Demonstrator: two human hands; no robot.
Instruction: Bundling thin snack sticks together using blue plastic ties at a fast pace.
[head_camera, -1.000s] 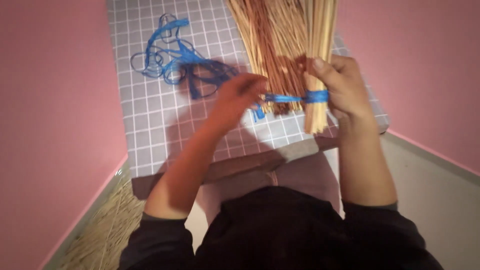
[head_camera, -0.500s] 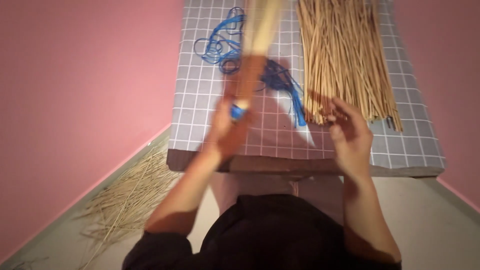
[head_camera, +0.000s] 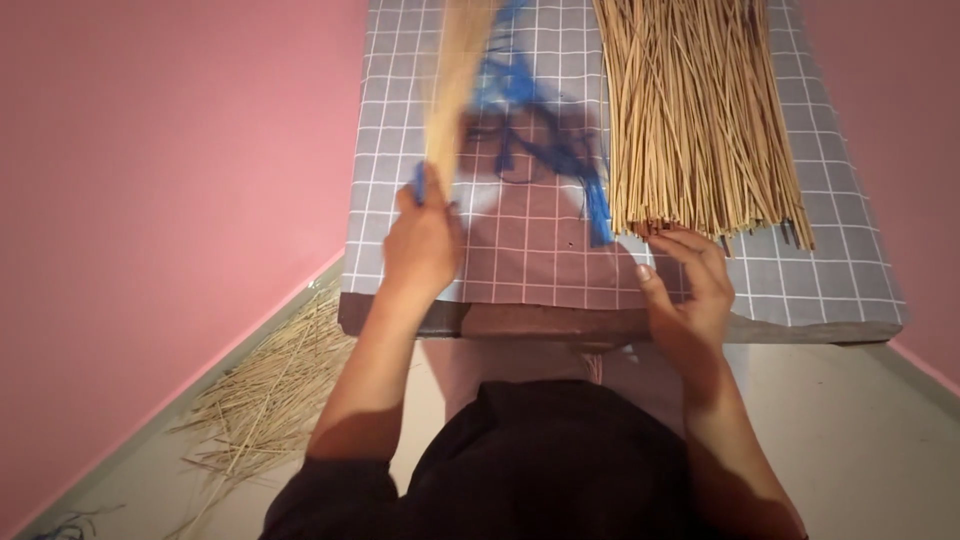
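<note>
Left hand (head_camera: 422, 240) is fisted around the lower end of a tied bundle of sticks (head_camera: 452, 85), holding it up off the table; a blue band (head_camera: 418, 186) shows just above the knuckles. The bundle is motion-blurred, tilts up and slightly right, and runs out of view at the top edge. Right hand (head_camera: 685, 285) is loose, fingers part-curled and spread, with the fingertips (head_camera: 668, 238) touching the near cut ends of the loose pile of sticks (head_camera: 695, 110). It is not gripping anything that I can see. The pile lies flat on the right half of the grey checked cloth (head_camera: 530, 255) that covers the low table (head_camera: 600, 325). Blue string (head_camera: 545, 135) lies in a tangle mid-cloth, between the bundle and the pile, with one strand trailing toward the pile's near end. Scattered straw (head_camera: 265, 400) lies on the floor to the left, along the pink wall (head_camera: 160, 200). Both forearms come out of dark sleeves.
</note>
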